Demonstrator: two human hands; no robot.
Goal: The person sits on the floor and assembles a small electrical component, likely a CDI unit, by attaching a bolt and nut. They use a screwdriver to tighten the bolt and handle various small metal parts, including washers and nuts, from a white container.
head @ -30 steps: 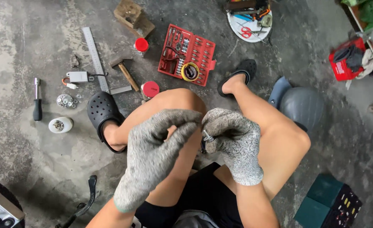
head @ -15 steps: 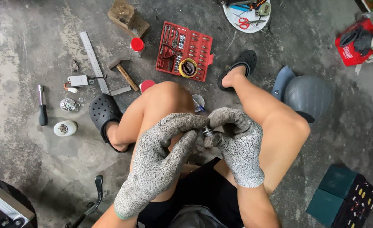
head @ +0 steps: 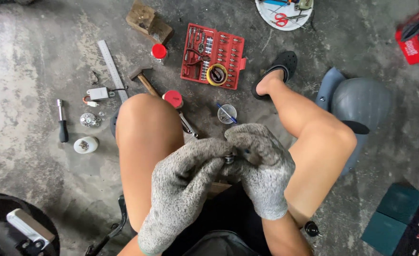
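You held a small metal part (head: 229, 159) between the fingertips of both gloved hands, above your lap and between your knees. Your left hand (head: 183, 182) was closed on it from the left, and your right hand (head: 261, 168) was closed on it from the right, with the fingertips of the two hands meeting over it. Most of the part was hidden by the gloves; only a small dark, shiny round face showed.

Handling, as judged from what showed:
- The part appeared rigid and light for its size.
- Bare metal against knit gloves was likely to slip; a pinch on the rim from opposite sides looked the safest hold.
- It looked unlikely to be fragile, but small enough to be lost on the concrete floor (head: 38, 61) if dropped.

Counts of items around you:
- One red socket set case (head: 193, 45), open, with one yellow-rimmed round item lying in it.
- Two red caps (head: 159, 50).
- One hammer (head: 141, 76).
- One steel ruler (head: 113, 68).
- One black-handled driver (head: 63, 122).
- One wooden block (head: 148, 22).
- One small clear cup (head: 227, 114) holding small pieces; their number could not be told.
- One white plate (head: 266, 14) carrying red-handled scissors and other tools.
- One grey rounded cover (head: 359, 102) beside your right leg.
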